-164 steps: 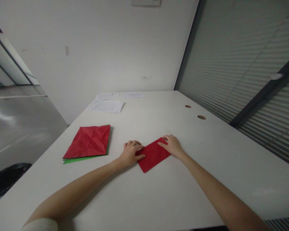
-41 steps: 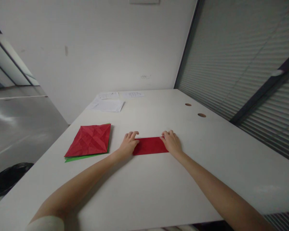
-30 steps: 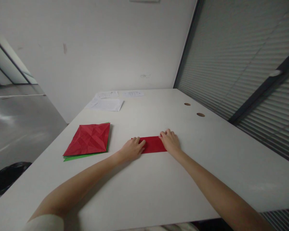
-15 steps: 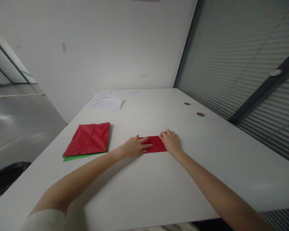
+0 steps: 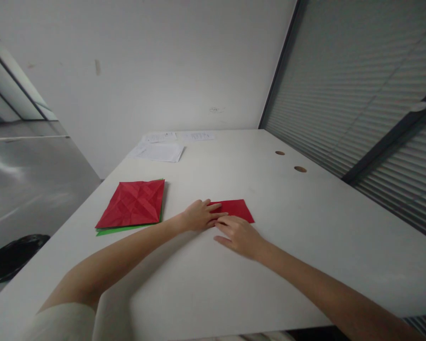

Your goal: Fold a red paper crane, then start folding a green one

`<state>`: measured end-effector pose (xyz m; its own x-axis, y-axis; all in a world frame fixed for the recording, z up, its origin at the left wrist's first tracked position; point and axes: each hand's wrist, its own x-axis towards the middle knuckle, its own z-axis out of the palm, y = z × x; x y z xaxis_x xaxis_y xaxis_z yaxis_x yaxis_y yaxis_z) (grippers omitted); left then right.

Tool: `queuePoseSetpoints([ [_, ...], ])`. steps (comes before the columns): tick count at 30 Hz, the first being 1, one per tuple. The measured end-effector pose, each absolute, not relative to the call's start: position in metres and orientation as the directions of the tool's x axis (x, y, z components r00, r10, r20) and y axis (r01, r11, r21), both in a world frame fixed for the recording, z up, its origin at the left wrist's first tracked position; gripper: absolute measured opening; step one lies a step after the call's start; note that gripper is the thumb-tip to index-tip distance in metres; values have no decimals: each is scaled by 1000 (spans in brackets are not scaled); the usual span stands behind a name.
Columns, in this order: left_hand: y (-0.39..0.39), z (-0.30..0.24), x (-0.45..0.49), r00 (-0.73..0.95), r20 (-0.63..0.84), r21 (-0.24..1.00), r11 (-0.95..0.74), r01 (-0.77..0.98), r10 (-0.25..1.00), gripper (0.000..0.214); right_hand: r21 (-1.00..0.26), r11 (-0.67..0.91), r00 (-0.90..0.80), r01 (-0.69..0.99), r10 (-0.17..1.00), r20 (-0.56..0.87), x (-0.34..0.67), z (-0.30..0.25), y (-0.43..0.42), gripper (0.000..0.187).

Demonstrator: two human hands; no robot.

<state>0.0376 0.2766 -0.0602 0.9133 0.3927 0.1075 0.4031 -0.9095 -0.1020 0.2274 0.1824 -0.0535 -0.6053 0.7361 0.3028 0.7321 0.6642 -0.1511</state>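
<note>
A red sheet of paper (image 5: 237, 208), folded into a flat strip, lies on the white table in front of me. My left hand (image 5: 201, 215) rests on its left end with the fingers spread across it. Over the near edge of the strip is my right hand (image 5: 238, 236), its fingers stretched toward the left fingertips and the thumb apart. The strip's right end shows uncovered; its left end is hidden under my left hand.
To the left lies a creased red sheet (image 5: 133, 203) on top of green paper (image 5: 115, 231). White printed papers (image 5: 161, 151) sit at the far left of the table. Two round holes (image 5: 300, 169) are on the right, beside the window blinds. A black bin bag (image 5: 14, 258) stands below the left edge.
My right hand has moved from the strip's right end leftward and nearer to me, beside my left hand. The left hand has kept its place on the paper.
</note>
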Motion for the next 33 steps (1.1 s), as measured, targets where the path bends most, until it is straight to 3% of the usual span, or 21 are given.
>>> queuePoseSetpoints([
  [6,277,-63,32,909,183,-65,-918,390,374,45,-231,569,-534,789,822,200,248,-72,166,60],
  [12,275,-58,33,901,170,-23,-912,410,400,43,-201,467,-447,861,884,140,280,-69,159,57],
  [19,274,-56,33,900,169,-23,-911,412,402,44,-155,441,-408,884,889,206,316,-61,158,46],
  [25,276,-60,35,899,169,-11,-911,412,404,43,-37,358,-334,933,899,284,307,-41,179,44],
  [29,275,-60,35,906,175,-29,-917,397,386,43,-180,343,-266,922,899,348,263,-46,212,47],
  [33,275,-60,35,912,165,-58,-920,388,374,37,-459,377,-224,804,908,354,218,-67,253,60],
])
